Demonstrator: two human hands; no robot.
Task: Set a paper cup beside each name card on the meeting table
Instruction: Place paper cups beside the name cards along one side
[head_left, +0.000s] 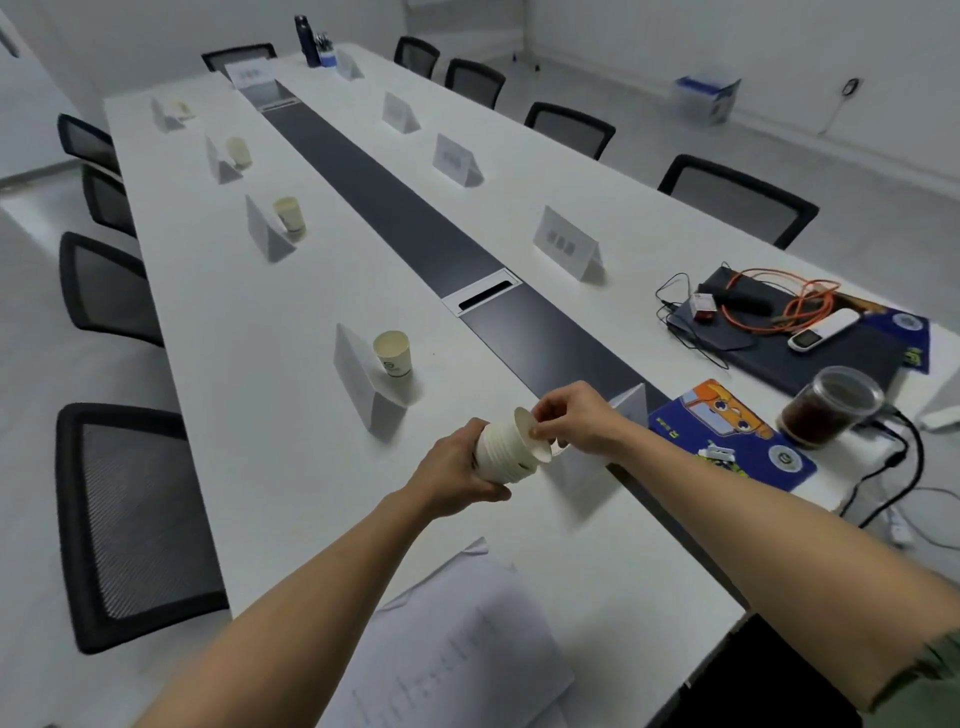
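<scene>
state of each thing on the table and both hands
stack of paper cups: on its side, gripped
left hand: closed around stack
right hand: pinching the outermost cup's rim
nearest set cup: upright beside name card
lidded jar: closed, dark contents
orange cable: loosely coiled

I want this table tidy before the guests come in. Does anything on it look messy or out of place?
Yes. The near right end of the table is cluttered: a tangled orange cable over a dark laptop, a jar of brown stuff and loose papers. The cups placed along the left side stand upright.
</scene>
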